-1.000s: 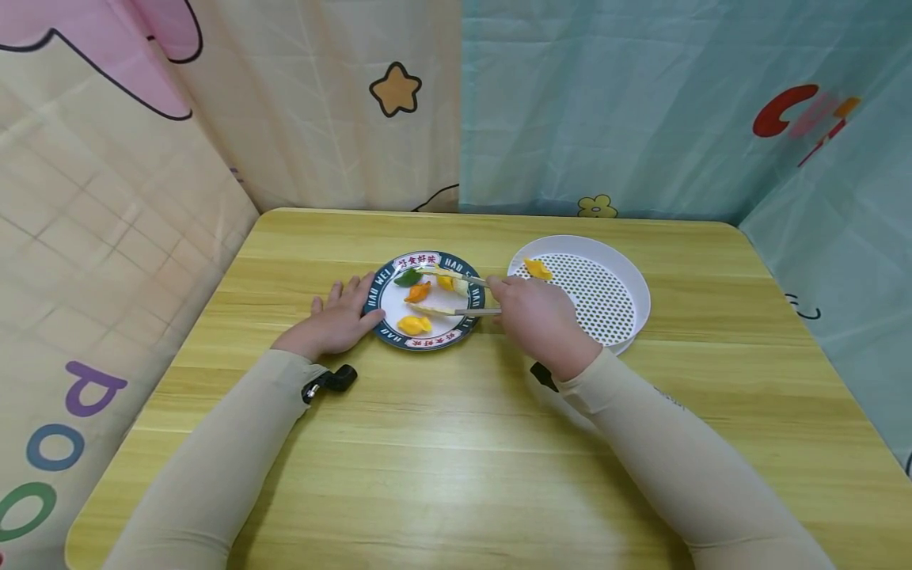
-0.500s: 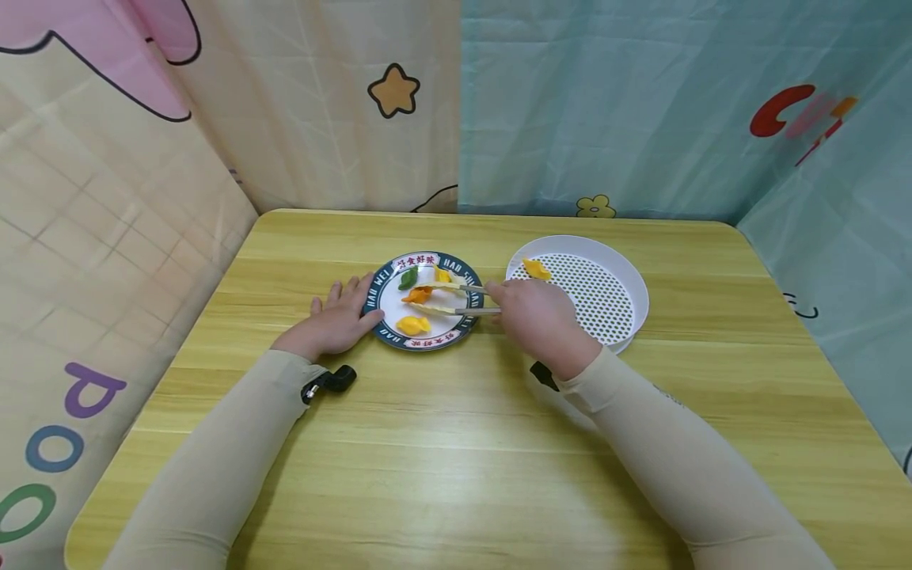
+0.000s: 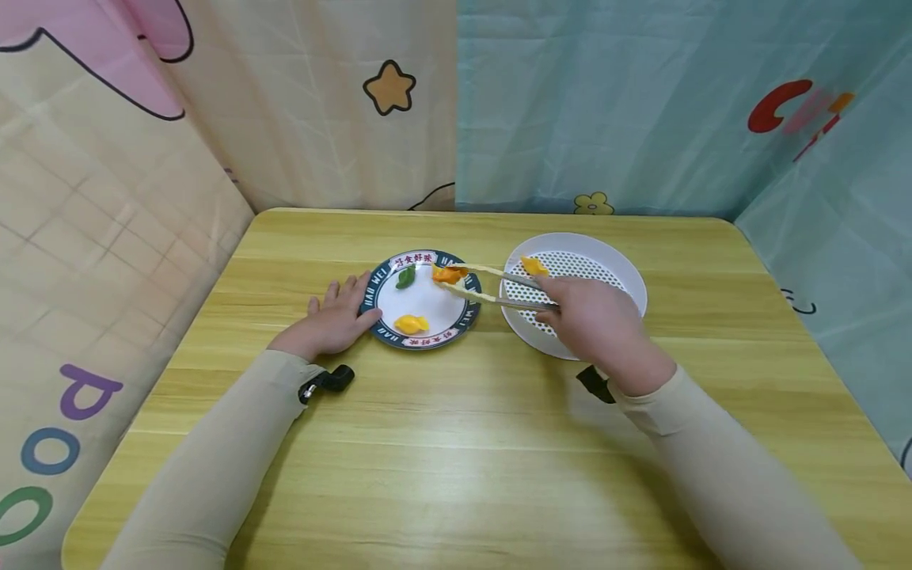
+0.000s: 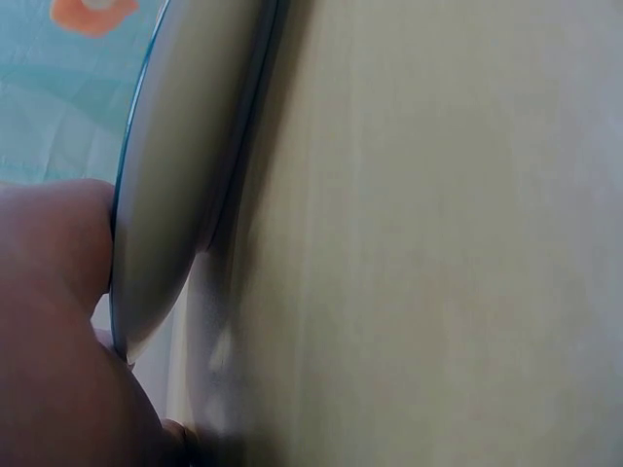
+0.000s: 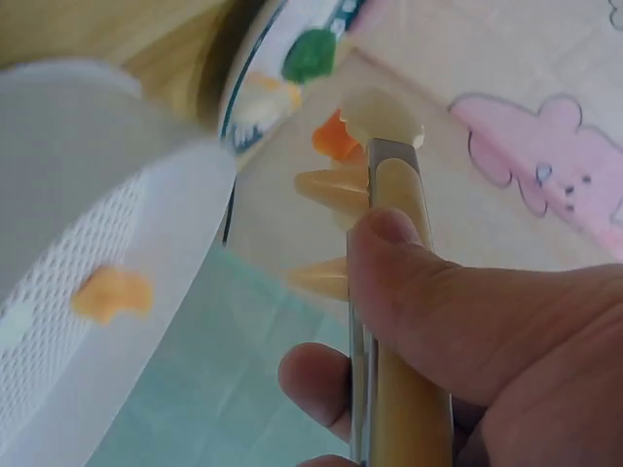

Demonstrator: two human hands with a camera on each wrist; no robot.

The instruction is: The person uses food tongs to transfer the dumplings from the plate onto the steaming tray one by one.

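My right hand (image 3: 594, 321) grips a pair of tongs (image 5: 399, 185) with metal arms and cream, scalloped tips. Between the tips in the head view is a small orange piece (image 3: 450, 275), its exact kind unclear, above the right side of a blue-rimmed plate (image 3: 388, 336). My left hand (image 3: 331, 321) lies at the plate's left edge with fingers spread and thumb on the rim. On the plate are a green piece (image 3: 405, 276) and a yellow, candy-shaped piece (image 3: 412, 324). Yellow and whitish bits near the tong tips are partly hidden.
A round white basket (image 3: 634, 277) with a perforated base stands right of the plate, partly under my right hand. One yellow piece (image 3: 534, 265) lies in it. Curtains hang behind the wooden table (image 3: 427, 443).
The tongs came together on the orange piece and carried it up and right from the plate's middle. My right hand moved right, over the basket. My left hand stayed in place.
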